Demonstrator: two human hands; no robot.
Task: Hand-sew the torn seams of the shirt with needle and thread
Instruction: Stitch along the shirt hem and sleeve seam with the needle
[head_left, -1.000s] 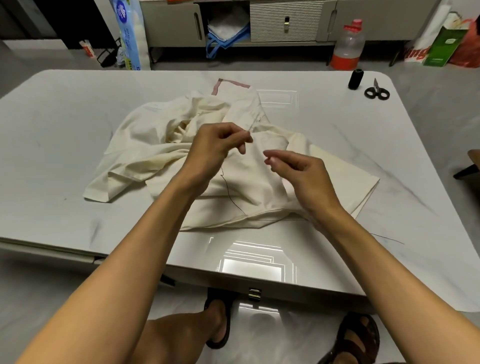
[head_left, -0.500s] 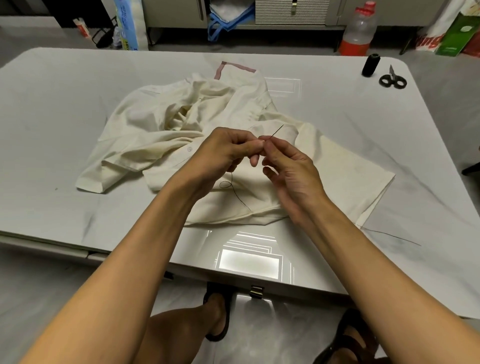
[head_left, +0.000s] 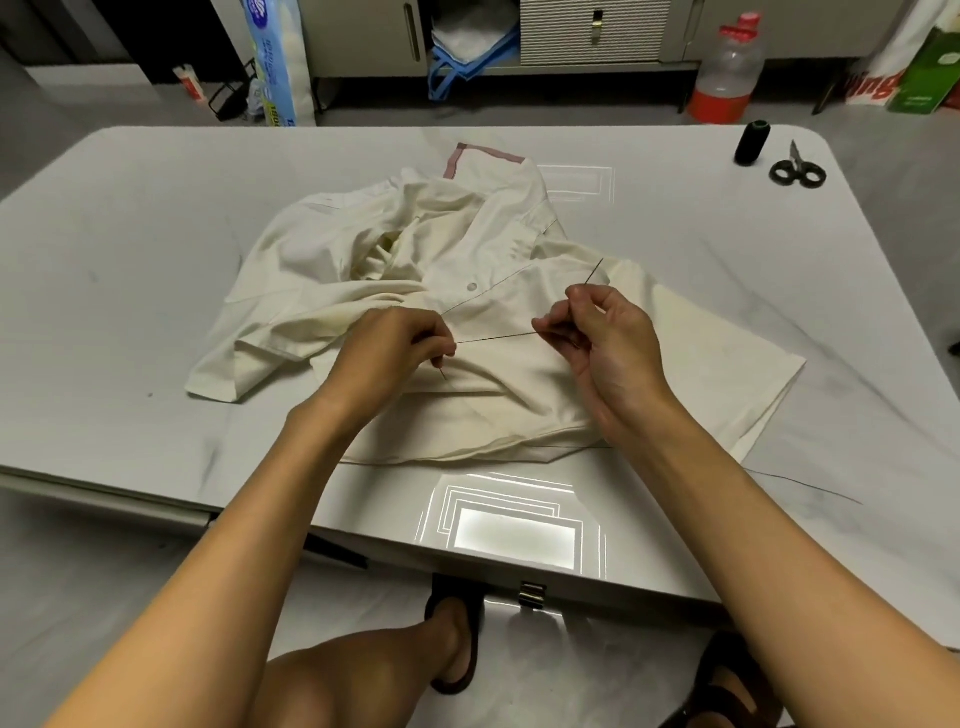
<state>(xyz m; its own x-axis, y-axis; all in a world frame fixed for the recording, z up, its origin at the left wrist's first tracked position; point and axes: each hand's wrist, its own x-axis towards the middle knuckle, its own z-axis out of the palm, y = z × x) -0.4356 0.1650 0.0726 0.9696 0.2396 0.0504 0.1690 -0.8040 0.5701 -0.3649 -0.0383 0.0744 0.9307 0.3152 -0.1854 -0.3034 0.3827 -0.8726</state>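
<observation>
A cream shirt (head_left: 363, 270) with a pink-edged collar lies crumpled on the white table (head_left: 130, 249). Above it, my right hand (head_left: 602, 338) pinches a needle (head_left: 593, 272) whose tip points up and away. A dark thread (head_left: 493, 338) runs taut from my right fingers across to my left hand (head_left: 395, 348), which pinches its other end; a short tail sticks out below the left fingers. Both hands hover just over the shirt's front panel.
A black thread spool (head_left: 750, 143) and black-handled scissors (head_left: 797, 169) sit at the table's far right corner. A loose thread (head_left: 800, 483) lies near the front right edge. A bottle (head_left: 724, 73), bags and a cabinet stand on the floor beyond.
My hands were touching at the needle; they have now drawn apart, left hand going left and down, stretching the thread tight between them. The needle stays with my right hand.
</observation>
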